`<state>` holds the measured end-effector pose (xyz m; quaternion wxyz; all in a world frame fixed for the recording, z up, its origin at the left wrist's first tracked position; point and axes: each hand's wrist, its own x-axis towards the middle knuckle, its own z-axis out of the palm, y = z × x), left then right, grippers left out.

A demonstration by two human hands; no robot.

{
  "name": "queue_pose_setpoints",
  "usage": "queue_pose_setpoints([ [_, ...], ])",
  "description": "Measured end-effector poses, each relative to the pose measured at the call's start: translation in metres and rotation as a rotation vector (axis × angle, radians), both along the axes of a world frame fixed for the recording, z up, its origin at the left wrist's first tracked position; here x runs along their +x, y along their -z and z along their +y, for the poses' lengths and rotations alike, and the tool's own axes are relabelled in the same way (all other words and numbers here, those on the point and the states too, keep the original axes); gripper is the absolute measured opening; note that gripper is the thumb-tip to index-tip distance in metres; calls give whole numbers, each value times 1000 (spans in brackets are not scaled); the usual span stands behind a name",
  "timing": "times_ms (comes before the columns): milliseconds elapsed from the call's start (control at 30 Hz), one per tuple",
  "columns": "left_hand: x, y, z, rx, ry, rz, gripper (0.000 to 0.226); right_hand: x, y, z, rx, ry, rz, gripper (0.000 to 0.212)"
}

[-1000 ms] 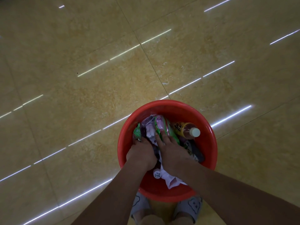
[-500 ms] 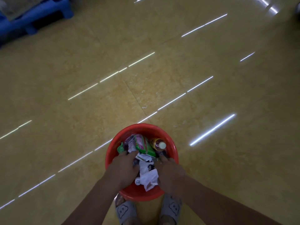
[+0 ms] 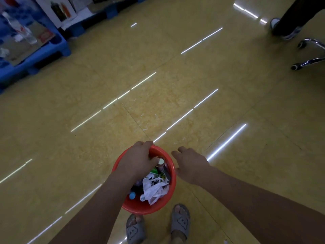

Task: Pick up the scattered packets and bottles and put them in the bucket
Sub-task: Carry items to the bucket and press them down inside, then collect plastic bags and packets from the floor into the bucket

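A red bucket (image 3: 168,199) stands on the yellow tiled floor just in front of my feet. Inside it lie a crumpled white plastic bag (image 3: 154,188), a brown bottle with a white cap (image 3: 160,162), a green packet (image 3: 154,170) and two bottle caps, one blue (image 3: 132,196). My left hand (image 3: 139,160) hovers over the far left part of the bucket, fingers loosely curled, with nothing visible in it. Off to the right of the rim, my right hand (image 3: 190,164) is spread open with nothing in it.
My feet in grey slippers (image 3: 181,220) stand behind the bucket. A blue pallet (image 3: 44,55) with cardboard, boxes and a clear bottle (image 3: 26,32) is at the far left. Another person's leg and shoe (image 3: 284,30) and a chrome chair base (image 3: 309,57) are at the far right.
The view has risen and pulled back from the bucket. Both hands have lifted off the packets inside it. The right hand has moved out past the right rim.
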<state>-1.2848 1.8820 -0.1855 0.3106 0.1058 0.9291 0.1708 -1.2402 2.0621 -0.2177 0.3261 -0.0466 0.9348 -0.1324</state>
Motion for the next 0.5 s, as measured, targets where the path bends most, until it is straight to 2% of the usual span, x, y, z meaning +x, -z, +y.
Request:
queue_pose_setpoints([
  [233,0,-73,10,-11,122,80,70,12,-75,30,70,78,43,51],
  [500,-3,-162,11,37,312,194,73,47,-176,33,142,322,142,55],
])
